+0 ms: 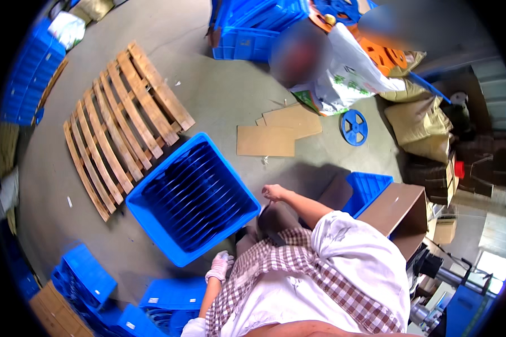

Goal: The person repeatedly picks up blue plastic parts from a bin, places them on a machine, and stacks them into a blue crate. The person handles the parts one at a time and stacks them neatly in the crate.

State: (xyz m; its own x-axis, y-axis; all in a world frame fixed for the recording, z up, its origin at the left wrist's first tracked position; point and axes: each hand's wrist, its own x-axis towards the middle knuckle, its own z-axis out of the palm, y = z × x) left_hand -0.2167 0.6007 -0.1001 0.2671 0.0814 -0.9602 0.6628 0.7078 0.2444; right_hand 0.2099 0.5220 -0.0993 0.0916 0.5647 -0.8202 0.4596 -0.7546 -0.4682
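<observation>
A large blue plastic bin [152, 230] stands on the floor before me. Dark blue, thin-edged round pieces [199, 194] are lined up in a row inside it. Close to the bin's near corner is my left hand [220, 265], in a whitish glove, its fingers curled and nothing visible in them. My right hand [273, 192], bare, hovers just beyond the bin's right corner, apart from it. Its fingers are closed, and a thin strip seems to hang below them, too small to name.
A wooden pallet [123, 123] lies beyond the bin, with flat cardboard [267, 140] and a blue reel [354, 127] farther right. Blue crates [244, 44] stand at the back; more blue bins [87, 272] sit at lower left. An open cardboard box [393, 210] is at my right.
</observation>
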